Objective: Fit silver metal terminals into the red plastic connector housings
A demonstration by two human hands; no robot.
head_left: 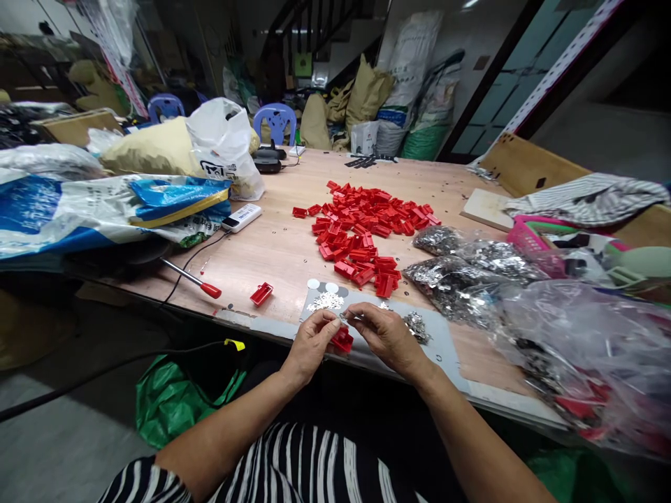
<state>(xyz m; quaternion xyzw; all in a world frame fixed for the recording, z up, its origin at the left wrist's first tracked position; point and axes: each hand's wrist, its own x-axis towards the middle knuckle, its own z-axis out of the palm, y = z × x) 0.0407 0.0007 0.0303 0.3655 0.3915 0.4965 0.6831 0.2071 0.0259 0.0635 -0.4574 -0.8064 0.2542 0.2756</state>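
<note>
My left hand (313, 344) and my right hand (386, 337) come close together over a grey mat (440, 347) at the table's front edge. Thumb and fingertips are pinched on both hands; whatever they hold is too small to make out. Just below my fingertips sits a red plastic housing (343, 339), partly covered by my left hand. Behind the hands lies a small heap of white pieces (326, 301) beside round white discs (332, 287). To the right of my right hand is a little pile of metal clips (418, 327). A single red housing (261, 294) lies apart on the left.
A large heap of red housings (367, 220) covers the middle of the table. Clear bags of metal parts (451, 279) and a pink basket (529, 241) stand right. Left are a red-tipped lever (210, 289), a white power strip (242, 218) and plastic sacks (105, 209).
</note>
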